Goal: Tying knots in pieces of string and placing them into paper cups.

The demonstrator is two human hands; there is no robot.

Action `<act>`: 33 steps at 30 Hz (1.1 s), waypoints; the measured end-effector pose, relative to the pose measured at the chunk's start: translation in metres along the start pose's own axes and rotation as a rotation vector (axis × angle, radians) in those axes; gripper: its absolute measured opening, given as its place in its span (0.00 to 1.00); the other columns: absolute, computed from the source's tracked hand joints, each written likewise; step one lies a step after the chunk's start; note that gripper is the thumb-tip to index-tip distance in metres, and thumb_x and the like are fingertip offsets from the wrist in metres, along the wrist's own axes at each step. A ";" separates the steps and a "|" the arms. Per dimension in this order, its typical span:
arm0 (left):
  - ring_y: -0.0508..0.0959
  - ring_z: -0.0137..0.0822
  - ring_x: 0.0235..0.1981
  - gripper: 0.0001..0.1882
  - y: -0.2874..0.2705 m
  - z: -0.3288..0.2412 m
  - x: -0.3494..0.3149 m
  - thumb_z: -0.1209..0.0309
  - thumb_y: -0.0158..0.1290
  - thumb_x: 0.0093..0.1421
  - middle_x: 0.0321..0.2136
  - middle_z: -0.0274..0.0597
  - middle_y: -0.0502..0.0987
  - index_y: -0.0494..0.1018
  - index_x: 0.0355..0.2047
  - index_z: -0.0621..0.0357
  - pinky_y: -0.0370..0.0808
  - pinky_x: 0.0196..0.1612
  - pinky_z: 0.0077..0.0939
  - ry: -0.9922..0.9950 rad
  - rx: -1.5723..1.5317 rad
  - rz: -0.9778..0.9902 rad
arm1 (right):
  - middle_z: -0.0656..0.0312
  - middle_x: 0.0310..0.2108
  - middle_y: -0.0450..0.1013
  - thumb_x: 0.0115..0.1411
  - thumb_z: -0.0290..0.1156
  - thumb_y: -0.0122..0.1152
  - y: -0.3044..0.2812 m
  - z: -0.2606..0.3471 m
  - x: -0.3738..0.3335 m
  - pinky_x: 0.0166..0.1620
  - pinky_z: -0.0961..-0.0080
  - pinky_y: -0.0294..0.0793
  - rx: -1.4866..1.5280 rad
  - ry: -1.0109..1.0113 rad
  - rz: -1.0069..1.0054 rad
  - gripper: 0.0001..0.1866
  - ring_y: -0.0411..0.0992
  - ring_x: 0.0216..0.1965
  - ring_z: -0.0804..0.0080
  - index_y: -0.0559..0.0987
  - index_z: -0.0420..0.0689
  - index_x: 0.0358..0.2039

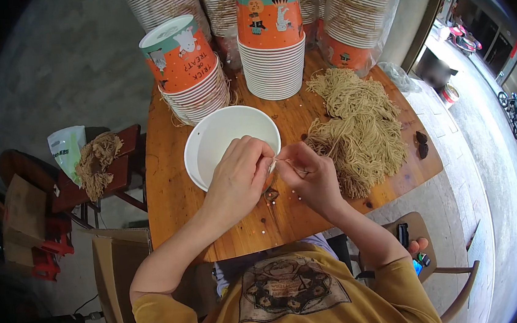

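Observation:
A white-lined paper bucket (230, 122) rests on the wooden table with its open mouth tilted toward me. My left hand (240, 166) reaches across the mouth, its fingers closed in a pinch near the right side of the rim. Just beside it, my right hand (310, 172) pinches too, the two sets of fingertips almost touching. Something thin and pale shows between them, too small to name. A small orange patch of the bucket's outside shows below the fingers. To the right of my right hand lies a heap of tan cord (360, 134).
Stacked orange and white buckets (271, 43) stand at the back, with another stack (186, 69) to their left and plastic-wrapped ones (359, 17) behind. Small white bits dot the wooden table (240, 237). Sunglasses (422, 145) lie at the right edge. More cord (97, 163) sits on a stool.

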State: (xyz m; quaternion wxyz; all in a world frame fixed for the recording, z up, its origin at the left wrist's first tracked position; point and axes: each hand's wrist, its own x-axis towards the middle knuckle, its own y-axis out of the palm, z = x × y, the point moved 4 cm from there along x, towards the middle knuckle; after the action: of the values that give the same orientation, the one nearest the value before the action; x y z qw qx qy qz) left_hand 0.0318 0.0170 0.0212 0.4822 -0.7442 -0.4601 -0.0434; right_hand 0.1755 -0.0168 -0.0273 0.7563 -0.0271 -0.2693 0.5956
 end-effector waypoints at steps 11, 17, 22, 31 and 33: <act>0.71 0.43 0.32 0.04 0.001 0.001 -0.001 0.79 0.50 0.57 0.29 0.44 0.68 0.66 0.32 0.62 0.68 0.37 0.32 -0.012 0.002 -0.011 | 0.65 0.11 0.62 0.51 0.31 0.62 -0.004 -0.003 -0.009 0.18 0.73 0.65 -0.214 -0.142 -0.033 0.10 0.65 0.12 0.71 0.71 0.49 0.34; 0.71 0.42 0.32 0.04 -0.001 0.004 0.000 0.78 0.50 0.57 0.29 0.44 0.68 0.66 0.32 0.62 0.68 0.37 0.31 -0.053 -0.006 -0.027 | 0.66 0.10 0.61 0.53 0.33 0.62 -0.007 -0.001 -0.010 0.17 0.74 0.64 -0.214 -0.128 0.001 0.13 0.64 0.11 0.73 0.70 0.48 0.37; 0.71 0.42 0.32 0.04 -0.001 0.003 0.000 0.78 0.50 0.57 0.29 0.44 0.68 0.66 0.33 0.62 0.68 0.37 0.31 -0.047 -0.014 -0.032 | 0.62 0.14 0.67 0.57 0.31 0.58 -0.008 -0.003 -0.013 0.19 0.71 0.67 -0.205 -0.218 -0.026 0.10 0.71 0.15 0.67 0.69 0.46 0.37; 0.71 0.43 0.34 0.04 -0.001 0.005 -0.001 0.79 0.49 0.58 0.30 0.44 0.69 0.66 0.33 0.62 0.68 0.38 0.32 -0.110 -0.011 -0.055 | 0.53 0.23 0.72 0.61 0.31 0.52 -0.001 -0.002 -0.022 0.26 0.63 0.72 -0.146 -0.206 0.094 0.08 0.73 0.25 0.51 0.68 0.43 0.39; 0.71 0.43 0.34 0.03 -0.003 0.005 -0.001 0.78 0.49 0.58 0.30 0.44 0.70 0.66 0.33 0.62 0.68 0.38 0.32 -0.130 -0.027 -0.069 | 0.52 0.23 0.72 0.61 0.31 0.51 0.001 -0.008 -0.024 0.26 0.62 0.72 -0.120 -0.187 0.078 0.08 0.73 0.25 0.50 0.68 0.43 0.39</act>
State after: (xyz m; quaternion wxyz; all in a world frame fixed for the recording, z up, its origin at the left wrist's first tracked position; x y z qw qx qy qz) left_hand 0.0273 0.0205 0.0199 0.4394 -0.7356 -0.5153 -0.0180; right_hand 0.1744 -0.0365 -0.0439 0.7014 -0.0272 -0.3725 0.6071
